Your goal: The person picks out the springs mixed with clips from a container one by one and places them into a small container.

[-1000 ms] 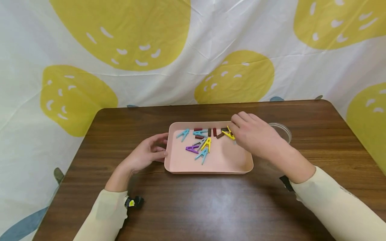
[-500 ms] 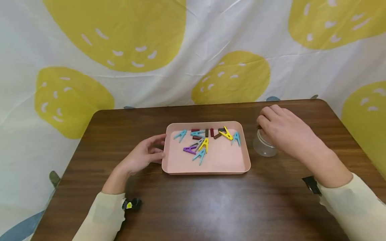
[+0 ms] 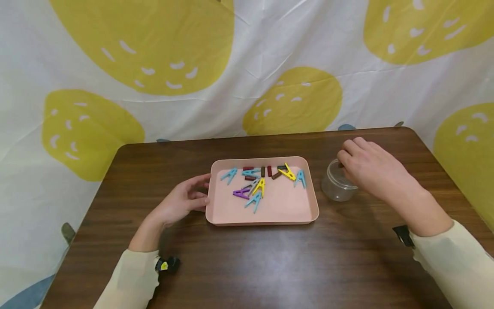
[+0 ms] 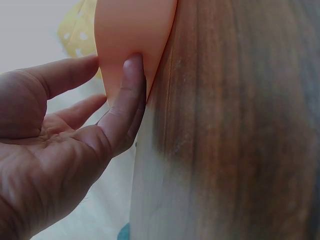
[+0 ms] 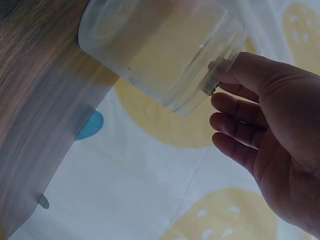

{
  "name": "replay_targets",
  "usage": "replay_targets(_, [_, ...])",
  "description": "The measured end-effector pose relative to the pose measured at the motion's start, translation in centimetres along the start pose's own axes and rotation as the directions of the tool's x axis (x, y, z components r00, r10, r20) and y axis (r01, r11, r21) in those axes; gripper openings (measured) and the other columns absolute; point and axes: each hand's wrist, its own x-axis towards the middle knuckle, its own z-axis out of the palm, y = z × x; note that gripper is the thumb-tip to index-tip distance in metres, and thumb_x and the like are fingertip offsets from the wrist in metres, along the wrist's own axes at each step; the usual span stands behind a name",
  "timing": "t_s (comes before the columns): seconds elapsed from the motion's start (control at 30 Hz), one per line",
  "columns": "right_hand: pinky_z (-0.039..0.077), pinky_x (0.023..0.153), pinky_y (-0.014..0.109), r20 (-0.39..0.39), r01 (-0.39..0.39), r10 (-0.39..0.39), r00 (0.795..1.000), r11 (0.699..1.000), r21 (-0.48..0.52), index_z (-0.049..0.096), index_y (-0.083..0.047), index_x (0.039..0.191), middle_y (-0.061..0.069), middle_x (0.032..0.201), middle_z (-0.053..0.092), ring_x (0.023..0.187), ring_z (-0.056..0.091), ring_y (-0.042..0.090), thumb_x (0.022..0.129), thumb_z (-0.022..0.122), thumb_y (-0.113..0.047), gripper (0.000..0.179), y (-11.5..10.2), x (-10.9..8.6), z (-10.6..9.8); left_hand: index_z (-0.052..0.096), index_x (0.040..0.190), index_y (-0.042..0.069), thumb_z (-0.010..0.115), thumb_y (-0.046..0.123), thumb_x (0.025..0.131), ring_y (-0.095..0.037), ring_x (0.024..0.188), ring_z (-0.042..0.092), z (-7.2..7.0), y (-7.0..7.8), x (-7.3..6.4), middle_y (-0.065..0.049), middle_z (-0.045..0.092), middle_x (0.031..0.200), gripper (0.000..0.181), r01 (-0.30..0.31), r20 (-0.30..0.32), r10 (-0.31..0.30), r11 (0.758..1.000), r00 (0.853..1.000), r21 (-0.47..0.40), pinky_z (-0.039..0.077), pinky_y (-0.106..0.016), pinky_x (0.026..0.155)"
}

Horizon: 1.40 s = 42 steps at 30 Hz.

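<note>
My right hand [image 3: 370,169] is over the mouth of a clear round jar [image 3: 336,189] standing right of the tray. In the right wrist view, thumb and forefinger pinch a small dark ribbed piece [image 5: 209,85] at the jar's rim; the other fingers are loosely bent. My left hand [image 3: 179,201] rests against the left end of a pink tray [image 3: 287,210], its fingers touching the outer wall [image 4: 127,30]. On the tray lie blue clothespins [image 3: 229,175], yellow clothespins [image 3: 259,187], a purple clothespin [image 3: 241,193] and a grey one, with several red and brown ribbed pieces [image 3: 269,171] along the back.
The dark wooden table [image 3: 247,266] carries the tray and jar. Behind it hangs a white cloth [image 3: 185,111] with yellow lemon-like prints, close to the table's back edge.
My right hand has moved from the tray's back right corner rightward to the jar, carrying the small ribbed piece. My left hand stays at the tray's left end.
</note>
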Motion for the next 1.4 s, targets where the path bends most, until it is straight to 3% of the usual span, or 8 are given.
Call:
replay_targets(0.17, [0.050, 0.073, 0.045, 0.051, -0.023, 0.023, 0.998, 1.000, 0.007, 0.066, 0.000, 0.093, 0.013, 0.093, 0.055, 0.089, 0.053, 0.037, 0.083, 0.087, -0.004, 0.024, 0.1, 0.0, 0.2, 0.036, 0.163, 0.002, 0.068, -0.006, 0.100, -0.039, 0.115, 0.066, 0.0, 0.0, 0.0, -0.026, 0.048, 0.149, 0.071, 0.000, 0.000, 0.000, 1.000, 1.000, 0.002, 0.064, -0.040, 0.089])
replay_targets(0.27, [0.050, 0.073, 0.045, 0.044, -0.033, 0.033, 0.998, 0.999, 0.009, 0.064, 0.000, 0.095, 0.013, 0.094, 0.055, 0.090, 0.053, 0.038, 0.082, 0.087, -0.004, 0.026, 0.0, 0.1, 0.1, 0.036, 0.163, 0.001, 0.067, -0.005, 0.101, -0.040, 0.115, 0.066, 0.0, -0.1, 0.0, -0.027, 0.049, 0.148, 0.070, -0.008, 0.009, 0.008, 1.000, 1.000, -0.001, 0.064, -0.041, 0.089])
replay_targets(0.4, [0.048, 0.069, 0.044, -0.071, -0.002, 0.004, 0.997, 1.000, 0.023, 0.060, 0.001, 0.097, 0.014, 0.092, 0.053, 0.086, 0.052, 0.038, 0.079, 0.085, -0.001, 0.030, -0.2, 0.6, -0.1, 0.035, 0.164, 0.001, 0.067, -0.004, 0.101, -0.040, 0.116, 0.066, -0.1, 0.0, 0.0, -0.027, 0.049, 0.148, 0.070, -0.013, 0.013, 0.013, 1.000, 1.000, -0.001, 0.064, -0.041, 0.090])
replay_targets(0.5, [0.047, 0.066, 0.044, -0.165, 0.045, -0.040, 0.985, 0.999, 0.026, 0.060, 0.002, 0.098, 0.016, 0.091, 0.052, 0.084, 0.051, 0.039, 0.077, 0.082, -0.001, 0.031, -0.8, 1.7, -0.3, 0.035, 0.164, 0.001, 0.067, -0.004, 0.101, -0.040, 0.116, 0.066, -0.2, 0.0, 0.0, -0.027, 0.049, 0.149, 0.070, -0.008, 0.007, 0.008, 1.000, 1.000, 0.005, 0.063, -0.041, 0.090])
replay_targets(0.6, [0.049, 0.067, 0.044, -0.192, 0.087, -0.083, 0.978, 0.996, 0.009, 0.061, 0.003, 0.101, 0.017, 0.093, 0.054, 0.084, 0.053, 0.039, 0.077, 0.084, -0.002, 0.034, -1.6, 3.0, -0.2, 0.035, 0.164, 0.002, 0.067, -0.004, 0.101, -0.039, 0.116, 0.066, -0.2, 0.1, 0.0, -0.026, 0.049, 0.149, 0.070, -0.005, 0.002, 0.005, 1.000, 1.000, 0.007, 0.063, -0.041, 0.090])
replay_targets(1.03, [0.051, 0.079, 0.040, -0.070, 0.193, -0.194, 0.978, 0.981, -0.018, 0.066, 0.000, 0.109, 0.014, 0.101, 0.057, 0.092, 0.052, 0.033, 0.088, 0.085, -0.013, 0.031, -6.1, 8.4, 3.5, 0.034, 0.164, 0.001, 0.066, -0.005, 0.101, -0.039, 0.115, 0.066, -0.2, -0.1, 0.1, -0.027, 0.047, 0.151, 0.071, -0.006, 0.000, 0.006, 1.000, 1.000, -0.008, 0.064, -0.041, 0.090])
replay_targets(1.23, [0.052, 0.078, 0.039, -0.021, 0.206, -0.206, 0.978, 0.979, -0.012, 0.068, 0.001, 0.114, 0.013, 0.102, 0.059, 0.092, 0.052, 0.031, 0.097, 0.076, -0.015, 0.025, -7.3, 9.8, 5.6, 0.035, 0.164, 0.002, 0.067, -0.004, 0.101, -0.038, 0.114, 0.066, -0.1, -0.1, 0.1, -0.026, 0.047, 0.152, 0.071, -0.003, -0.003, 0.003, 1.000, 1.000, 0.005, 0.063, -0.041, 0.091])
replay_targets(1.4, [0.054, 0.085, 0.040, 0.030, 0.219, -0.218, 0.976, 0.975, -0.039, 0.069, 0.000, 0.119, 0.013, 0.111, 0.065, 0.100, 0.057, 0.031, 0.103, 0.069, -0.014, 0.021, -7.9, 10.5, 6.8, 0.035, 0.164, 0.002, 0.067, -0.005, 0.100, -0.037, 0.113, 0.067, -0.2, -0.1, 0.1, -0.026, 0.047, 0.152, 0.071, 0.000, -0.009, 0.001, 1.000, 1.000, 0.006, 0.064, -0.040, 0.090])
